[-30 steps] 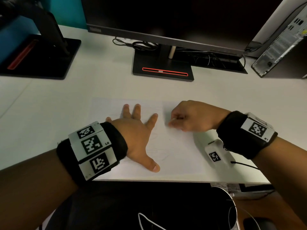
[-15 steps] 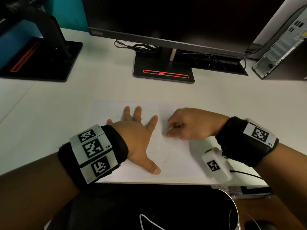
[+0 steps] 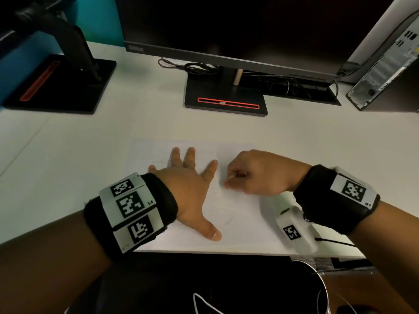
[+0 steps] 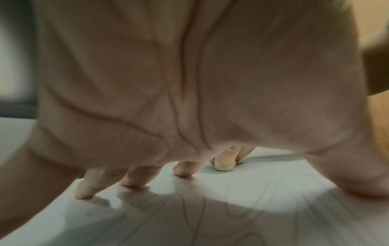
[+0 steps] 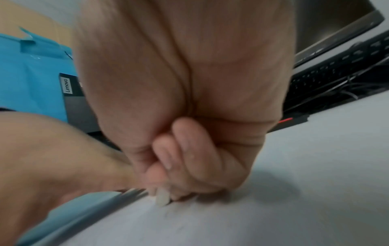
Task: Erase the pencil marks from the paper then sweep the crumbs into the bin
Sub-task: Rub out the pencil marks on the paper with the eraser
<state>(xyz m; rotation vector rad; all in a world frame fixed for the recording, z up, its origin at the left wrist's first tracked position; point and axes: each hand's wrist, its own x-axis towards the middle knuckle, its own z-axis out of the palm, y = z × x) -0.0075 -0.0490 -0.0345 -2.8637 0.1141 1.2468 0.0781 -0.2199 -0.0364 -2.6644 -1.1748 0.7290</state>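
A white sheet of paper (image 3: 240, 214) with faint pencil lines lies on the white desk near its front edge. My left hand (image 3: 192, 191) lies flat on the sheet's left half, fingers spread and straight, pressing it down. My right hand (image 3: 256, 173) is curled just right of it and pinches a small white eraser (image 3: 227, 183), whose tip touches the paper. The eraser (image 4: 224, 164) shows past my left fingers (image 4: 84, 191) in the left wrist view, above the pencil lines (image 4: 202, 208). In the right wrist view the eraser (image 5: 162, 198) pokes out under my curled fingers (image 5: 189, 149).
A monitor base (image 3: 225, 98) stands behind the paper, a second base (image 3: 56, 85) at the far left, a computer tower (image 3: 385, 71) at the far right. A round bin rim (image 3: 322, 284) sits below the desk's front edge at the right.
My right hand with the eraser has slid slightly toward me and leftward across the paper. The left hand has stayed flat in place.
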